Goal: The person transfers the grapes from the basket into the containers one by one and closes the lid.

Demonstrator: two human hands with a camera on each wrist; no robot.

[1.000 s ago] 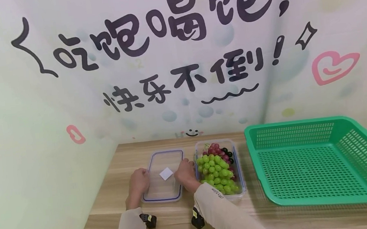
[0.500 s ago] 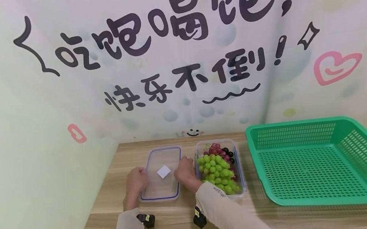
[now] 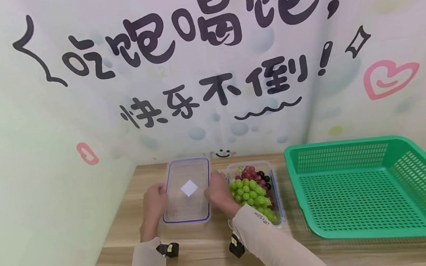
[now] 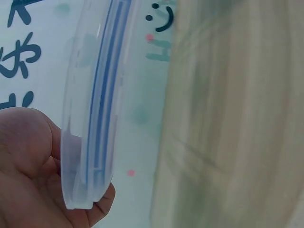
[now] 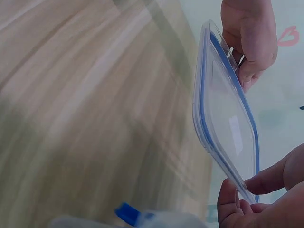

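Observation:
My left hand and right hand hold a clear plastic box lid by its two long sides. The lid has a blue seal along its edge and a small white square in the middle. In the right wrist view the lid is raised off the table, with my right thumb and fingers pinching its near edge. Seen from the left wrist, my left hand has its fingers curled under the lid's rim. Right beside my right hand stands a clear box of green grapes.
Red grapes and dark grapes lie behind the green ones in the box. A large green plastic basket stands on the right of the wooden table. A printed cloth wall closes off the table's back.
The lid has risen and moved toward the back wall with both hands on its sides. The box of grapes and the basket stay where they were.

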